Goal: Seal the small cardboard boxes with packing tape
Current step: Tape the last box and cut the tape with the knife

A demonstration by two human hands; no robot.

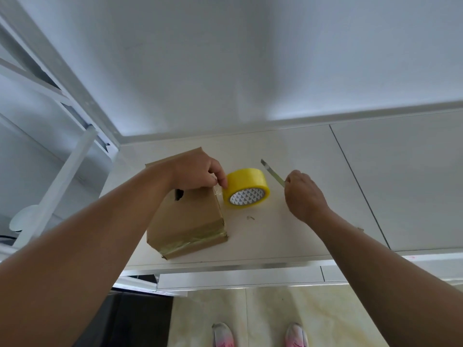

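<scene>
- White desk (288,151) spread beneath both sets of fingers; tiled floor (263,309) and two pink-and-white shoes (223,334) nearer the viewer than the fingers
- Cardboard box (190,216) standing on the desk, directly under and below the left fingers; shiny tape band (195,240) across its lower near face; small dark hole in that face just below the left wrist
- Left hand (198,171) resting on the box's upper right edge; fingers (221,180) curled close together, pinching a clear tape strip (217,190) at that edge
- Right hand (304,194) well to the right of the left fingers, above the desk; fingers curled tight round the handle of a utility knife (271,172)
- Yellow tape roll (246,184) on its rim on the desk, touching the left fingertips on their right side, between the two hands; white triangle-printed core facing the viewer
- Knife blade out, slanting up and leftward from the right fingers, past the roll and apart from it
- Tiny scrap (250,217) on the desk, below the roll and left of the right fingers
</scene>
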